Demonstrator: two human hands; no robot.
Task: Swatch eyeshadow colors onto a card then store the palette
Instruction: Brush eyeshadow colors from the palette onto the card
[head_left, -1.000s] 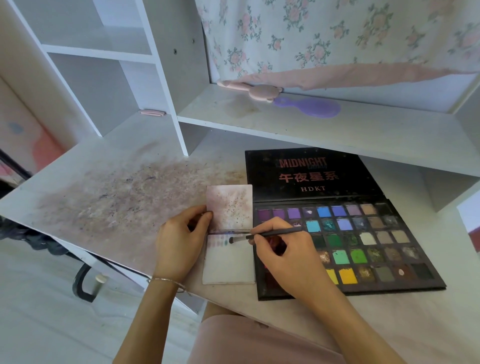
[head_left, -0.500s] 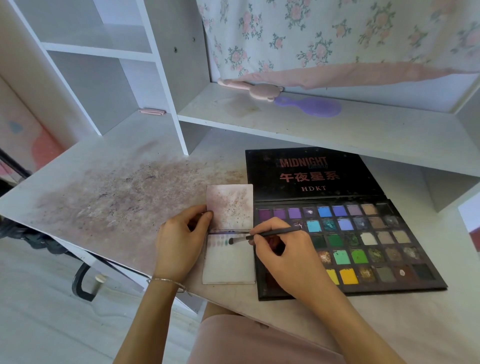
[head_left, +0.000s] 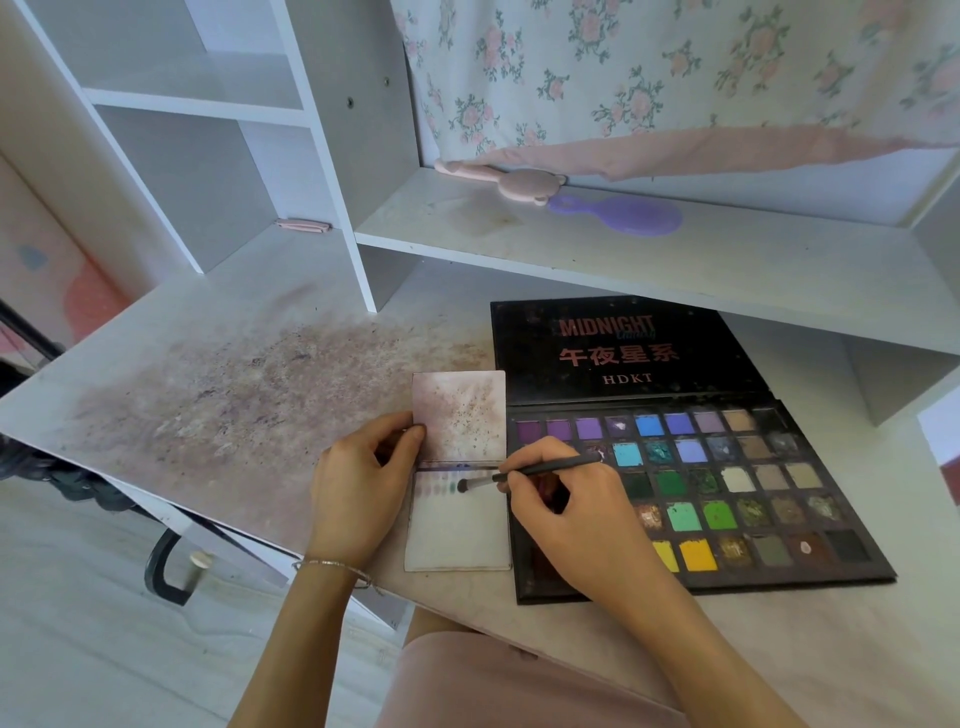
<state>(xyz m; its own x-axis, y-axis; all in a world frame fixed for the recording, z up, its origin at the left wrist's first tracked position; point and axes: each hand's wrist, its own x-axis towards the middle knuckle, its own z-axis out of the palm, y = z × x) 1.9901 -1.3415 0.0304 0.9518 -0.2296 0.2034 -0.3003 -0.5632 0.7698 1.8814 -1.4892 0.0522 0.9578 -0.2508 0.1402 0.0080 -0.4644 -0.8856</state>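
White and smudged with pinkish powder, the card (head_left: 460, 525) lies flat on the bench (head_left: 208, 395), its right edge just beside the open eyeshadow palette (head_left: 727, 493). A row of small faint swatches, purples running to green, sits across the card just below its fold line.

The left hand (head_left: 358, 493) rests on the bench at the card's left edge, thumb and forefinger pinching that edge near the fold. The right hand (head_left: 576, 512) has its fingers curled around a thin dark brush (head_left: 524, 474), held like a pen; the brush tip touches the card at the right end of the swatch row. That hand lies over the left columns of the palette's pans.

The palette's black lid lies back flat, printed "MIDNIGHT" and "HDKT" with red characters between. The visible pans show purples, blues, greens, yellows and browns.

On the shelf (head_left: 675, 270) above the bench lie a pink hand mirror (head_left: 514, 179) and a purple hairbrush (head_left: 623, 214), touching end to end, below a floral curtain (head_left: 675, 73). A thin bracelet (head_left: 332, 566) circles the left wrist.
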